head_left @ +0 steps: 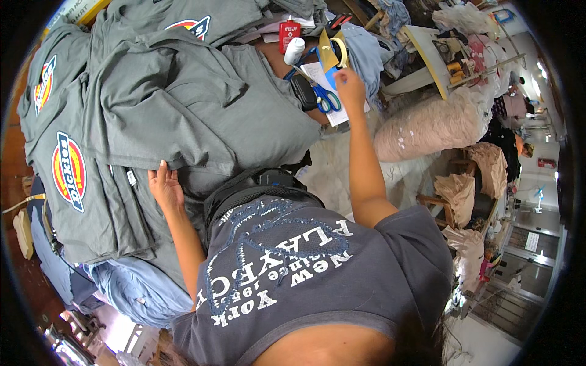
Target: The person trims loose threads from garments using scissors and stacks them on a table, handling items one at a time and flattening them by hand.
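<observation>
table point(421, 46) | grey tees point(183, 104) | blue-handled scissors point(328, 99) | red bottle point(289, 33)

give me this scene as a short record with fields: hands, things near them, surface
left hand: flat on the edge of a grey shirt, palm down, fingers open
right hand: reaching over a sheet of paper, beside the blue-handled scissors; whether it holds anything cannot be told
nearby: red bottle, white bottle, roll of tape
surface: table covered with stacked grey shirts
</observation>
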